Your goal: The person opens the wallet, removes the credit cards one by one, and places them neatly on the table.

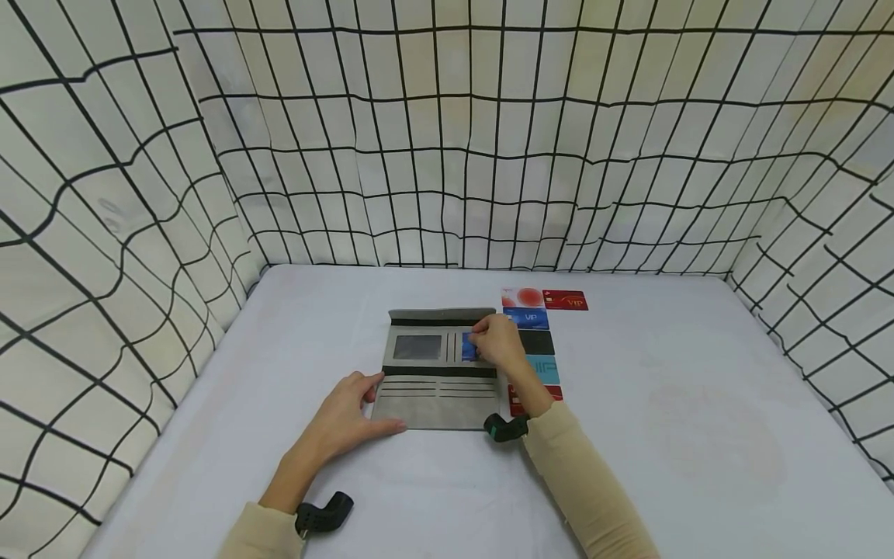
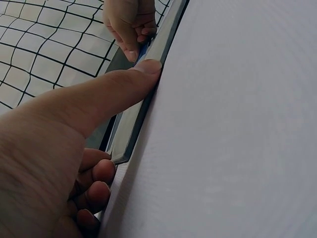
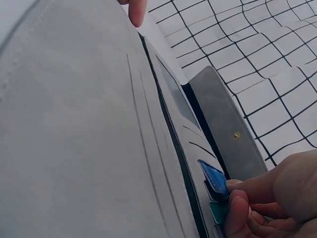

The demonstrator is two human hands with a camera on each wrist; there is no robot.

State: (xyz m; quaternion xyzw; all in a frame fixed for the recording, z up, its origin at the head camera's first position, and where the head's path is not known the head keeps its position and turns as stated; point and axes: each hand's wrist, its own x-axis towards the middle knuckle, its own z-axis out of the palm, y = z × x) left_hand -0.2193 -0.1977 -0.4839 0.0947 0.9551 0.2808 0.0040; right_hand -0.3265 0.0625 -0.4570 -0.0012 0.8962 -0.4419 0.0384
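A grey wallet (image 1: 436,404) lies unfolded on the white table, with card slots and a clear window (image 1: 417,347) inside. The right hand (image 1: 497,341) pinches a blue card (image 3: 214,177) between thumb and fingers at the slots in the wallet's upper half. Part of the card sits in a slot; the fingers hide its right end. Dark and teal edges show beside it in the right wrist view. The left hand (image 1: 345,415) holds the wallet's near left corner, its thumb (image 2: 147,67) on the front edge and its fingers curled at the left side.
Right of the wallet lie a white card with a red circle (image 1: 522,297), a red VIP card (image 1: 566,300), a blue VIP card (image 1: 527,318), a black card (image 1: 536,342), a teal card (image 1: 543,369) and a partly covered red card (image 1: 515,401). Black-gridded white walls (image 1: 461,155) enclose the table.
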